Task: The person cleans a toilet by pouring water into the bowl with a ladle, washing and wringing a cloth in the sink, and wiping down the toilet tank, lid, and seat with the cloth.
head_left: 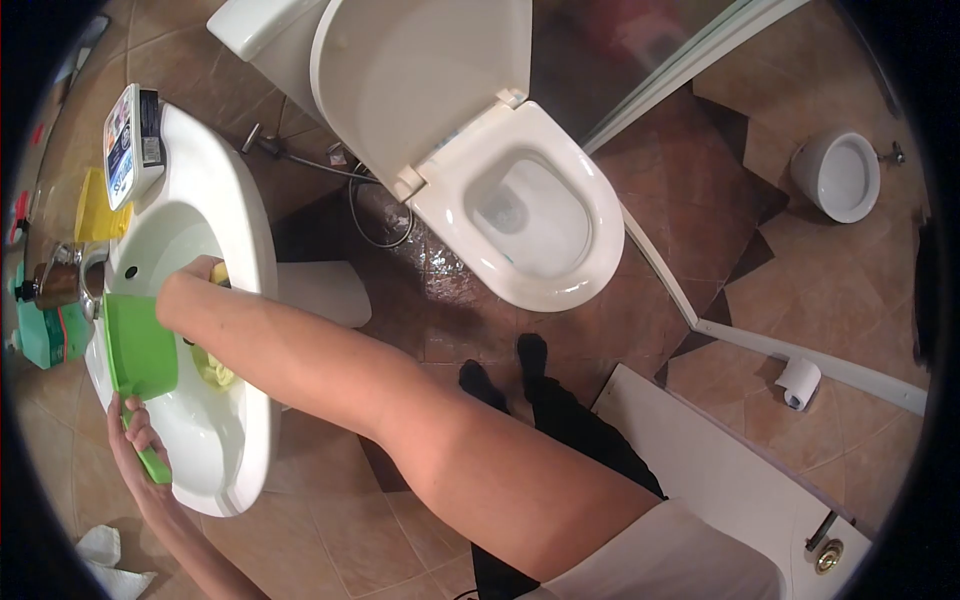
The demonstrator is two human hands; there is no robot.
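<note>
My left hand [140, 440] is wrapped round the handle of a green plastic dipper [142, 345]. The dipper's cup is over the near part of the white washbasin [256, 420], beside the tap [92, 280]. My right hand [200, 268] reaches down into the basin, wrist bent, with most of its fingers hidden behind the forearm. Something yellow shows at its fingertips. Below the forearm, a crumpled yellow piece [216, 372], perhaps a cloth, lies in the basin, partly covered. Whether the two yellow bits are one thing I cannot tell.
A white box [134, 150] stands on the basin rim by a yellow container [100, 208]. A brown bottle [58, 284] and a green bottle [50, 335] are behind the tap. The toilet [575, 270] has its lid up. Toilet paper [799, 382] hangs right; the floor looks wet.
</note>
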